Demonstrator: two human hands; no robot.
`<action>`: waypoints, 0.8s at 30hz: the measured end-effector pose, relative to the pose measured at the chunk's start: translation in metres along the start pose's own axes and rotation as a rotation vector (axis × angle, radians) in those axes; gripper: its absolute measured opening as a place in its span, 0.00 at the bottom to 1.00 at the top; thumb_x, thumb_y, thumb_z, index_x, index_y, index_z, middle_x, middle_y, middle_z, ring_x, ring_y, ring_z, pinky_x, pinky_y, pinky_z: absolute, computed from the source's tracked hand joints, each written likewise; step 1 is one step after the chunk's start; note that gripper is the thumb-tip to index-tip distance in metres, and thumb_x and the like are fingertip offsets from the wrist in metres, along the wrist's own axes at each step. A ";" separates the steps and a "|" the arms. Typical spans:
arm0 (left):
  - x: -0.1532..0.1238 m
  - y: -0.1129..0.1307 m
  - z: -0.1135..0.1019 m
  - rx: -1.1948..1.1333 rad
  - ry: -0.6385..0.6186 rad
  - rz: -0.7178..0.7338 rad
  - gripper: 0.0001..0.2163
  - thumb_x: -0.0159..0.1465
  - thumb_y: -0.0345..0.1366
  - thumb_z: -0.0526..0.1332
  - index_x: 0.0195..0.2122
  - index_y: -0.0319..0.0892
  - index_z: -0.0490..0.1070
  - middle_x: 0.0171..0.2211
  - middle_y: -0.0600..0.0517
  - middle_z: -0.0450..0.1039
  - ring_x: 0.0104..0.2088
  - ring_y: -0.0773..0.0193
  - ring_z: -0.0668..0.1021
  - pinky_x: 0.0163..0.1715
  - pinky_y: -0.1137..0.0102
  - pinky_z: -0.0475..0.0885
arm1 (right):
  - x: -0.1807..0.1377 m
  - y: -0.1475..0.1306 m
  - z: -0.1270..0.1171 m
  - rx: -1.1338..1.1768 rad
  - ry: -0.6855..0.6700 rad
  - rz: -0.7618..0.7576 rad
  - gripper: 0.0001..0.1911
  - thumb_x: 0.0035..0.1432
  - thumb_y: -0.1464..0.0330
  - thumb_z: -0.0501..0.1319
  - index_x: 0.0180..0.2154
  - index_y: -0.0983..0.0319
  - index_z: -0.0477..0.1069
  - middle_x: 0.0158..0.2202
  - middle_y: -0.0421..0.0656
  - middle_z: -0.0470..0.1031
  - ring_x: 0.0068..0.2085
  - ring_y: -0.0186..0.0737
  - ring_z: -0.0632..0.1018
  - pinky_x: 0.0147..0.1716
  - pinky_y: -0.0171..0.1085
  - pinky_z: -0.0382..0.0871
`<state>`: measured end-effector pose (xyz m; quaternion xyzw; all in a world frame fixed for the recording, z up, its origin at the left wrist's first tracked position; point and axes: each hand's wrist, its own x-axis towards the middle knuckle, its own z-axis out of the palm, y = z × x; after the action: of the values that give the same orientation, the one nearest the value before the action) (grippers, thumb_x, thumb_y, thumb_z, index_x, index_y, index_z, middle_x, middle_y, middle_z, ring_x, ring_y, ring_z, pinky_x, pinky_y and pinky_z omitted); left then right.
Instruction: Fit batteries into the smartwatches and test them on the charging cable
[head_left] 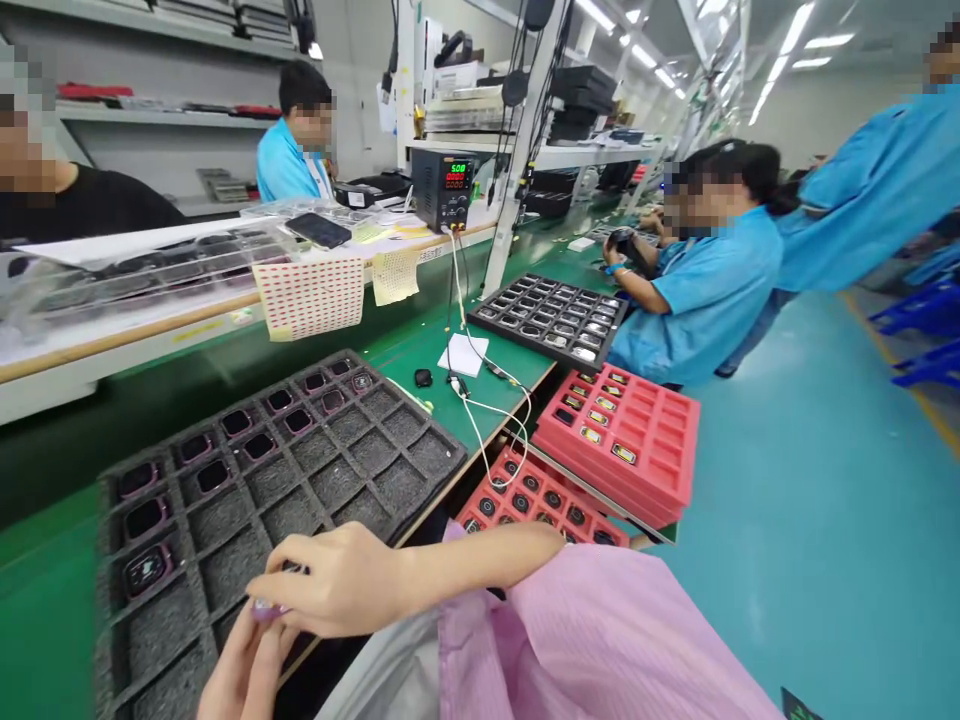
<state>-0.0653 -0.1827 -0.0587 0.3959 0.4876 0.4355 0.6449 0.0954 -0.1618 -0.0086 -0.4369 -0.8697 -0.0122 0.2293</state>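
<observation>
Purple-rimmed watch pc. (265,609) gripped btwn fingertips of R hand (341,580) & L hand (234,660), nr. close edge of blk. foam tray (334,482); similar watches (146,518) in cells along tray's far edge.

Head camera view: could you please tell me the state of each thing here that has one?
Purple piece: held between the fingers of both hands, partly hidden
Right hand: closed on the piece
Left hand: closed on the piece
Grey foam tray: partly filled
Power supply: on, digits lit
Phone: lying flat, screen dark
Upper red tray: partly filled, stacked
</observation>
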 end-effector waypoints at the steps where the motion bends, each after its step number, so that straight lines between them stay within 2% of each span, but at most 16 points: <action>1: 0.004 0.000 0.007 -0.051 0.003 -0.026 0.30 0.55 0.50 0.65 0.56 0.44 0.64 0.46 0.48 0.75 0.48 0.55 0.76 0.42 0.70 0.75 | -0.002 -0.001 -0.001 -0.017 0.011 0.004 0.15 0.65 0.66 0.48 0.47 0.62 0.69 0.47 0.42 0.70 0.33 0.33 0.75 0.25 0.32 0.68; 4: 0.014 0.003 0.027 -0.177 -0.005 -0.005 0.28 0.56 0.48 0.65 0.55 0.40 0.66 0.46 0.46 0.74 0.48 0.57 0.76 0.42 0.73 0.75 | -0.008 0.003 -0.010 0.082 -0.005 0.011 0.17 0.63 0.67 0.52 0.51 0.67 0.64 0.49 0.49 0.68 0.41 0.39 0.75 0.33 0.34 0.72; 6: 0.018 0.007 0.035 -0.220 0.025 0.008 0.26 0.56 0.46 0.65 0.53 0.40 0.67 0.47 0.46 0.74 0.48 0.58 0.76 0.43 0.73 0.74 | -0.011 0.011 -0.021 0.269 -0.044 -0.006 0.26 0.59 0.62 0.59 0.55 0.69 0.60 0.52 0.53 0.65 0.48 0.43 0.72 0.41 0.36 0.72; 7: 0.020 0.009 0.037 -0.240 0.011 0.008 0.25 0.57 0.45 0.65 0.53 0.41 0.68 0.47 0.45 0.74 0.48 0.57 0.76 0.43 0.71 0.74 | -0.012 0.016 -0.025 0.371 -0.062 -0.009 0.28 0.58 0.60 0.61 0.55 0.69 0.60 0.53 0.54 0.64 0.50 0.44 0.71 0.44 0.36 0.71; 8: 0.022 0.011 0.039 -0.256 -0.029 0.008 0.24 0.57 0.44 0.65 0.52 0.40 0.68 0.47 0.44 0.74 0.48 0.56 0.76 0.44 0.69 0.74 | -0.013 0.022 -0.029 0.464 -0.078 0.005 0.26 0.59 0.61 0.60 0.55 0.67 0.61 0.53 0.53 0.64 0.49 0.43 0.72 0.44 0.36 0.70; 12: 0.030 0.011 0.038 -0.253 -0.270 0.062 0.21 0.60 0.43 0.63 0.52 0.39 0.70 0.48 0.42 0.73 0.47 0.54 0.75 0.47 0.63 0.72 | -0.008 0.045 -0.032 0.718 -0.077 0.121 0.12 0.65 0.68 0.54 0.49 0.62 0.69 0.46 0.47 0.68 0.38 0.35 0.73 0.36 0.32 0.69; 15: 0.035 0.007 0.033 -0.229 -0.383 0.073 0.22 0.62 0.45 0.59 0.55 0.41 0.67 0.47 0.43 0.73 0.45 0.56 0.75 0.47 0.63 0.70 | -0.001 0.055 -0.026 0.789 -0.091 0.235 0.08 0.61 0.66 0.60 0.41 0.62 0.72 0.38 0.43 0.69 0.26 0.29 0.67 0.26 0.31 0.63; 19: 0.038 0.011 0.028 -0.157 -0.412 0.122 0.23 0.63 0.46 0.58 0.56 0.42 0.66 0.45 0.44 0.74 0.41 0.58 0.76 0.43 0.66 0.71 | 0.011 0.060 -0.021 0.915 -0.146 0.312 0.08 0.55 0.65 0.66 0.34 0.63 0.73 0.34 0.41 0.67 0.24 0.28 0.64 0.21 0.30 0.57; 24: 0.046 0.027 0.027 -0.006 -0.380 0.236 0.25 0.61 0.49 0.59 0.54 0.39 0.67 0.43 0.44 0.75 0.40 0.58 0.76 0.41 0.68 0.71 | 0.023 0.063 -0.020 1.037 -0.153 0.328 0.09 0.53 0.66 0.67 0.35 0.63 0.73 0.33 0.39 0.65 0.23 0.27 0.61 0.21 0.30 0.55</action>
<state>-0.0374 -0.1334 -0.0413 0.5231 0.3062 0.4268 0.6712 0.1401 -0.1102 0.0072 -0.3961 -0.6965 0.4856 0.3496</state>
